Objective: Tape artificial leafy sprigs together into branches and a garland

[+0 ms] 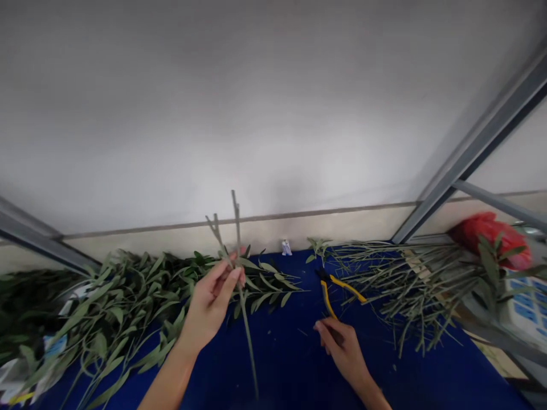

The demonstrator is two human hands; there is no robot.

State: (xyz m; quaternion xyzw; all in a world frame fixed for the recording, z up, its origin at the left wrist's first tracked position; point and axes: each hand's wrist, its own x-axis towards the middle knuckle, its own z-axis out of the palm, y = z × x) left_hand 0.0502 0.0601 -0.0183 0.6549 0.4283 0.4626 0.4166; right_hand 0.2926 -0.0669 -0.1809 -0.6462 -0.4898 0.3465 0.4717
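Note:
My left hand pinches a few bare green plant stems between thumb and fingers. Their forked upper ends rise above the hand, and one long stem hangs down over the blue tabletop. Lower right, my right hand has its fingers curled and thumb pressed in; whether anything small is between them I cannot make out. Just beyond its knuckles lie cutting pliers with yellow handles spread apart. Leafy branches rest behind my left hand.
A big heap of leafy branches covers the left side. Many stripped stems are piled at right, near a red plastic bag and a blue-and-white container. A small white packet stands by the wall; grey metal posts frame the table.

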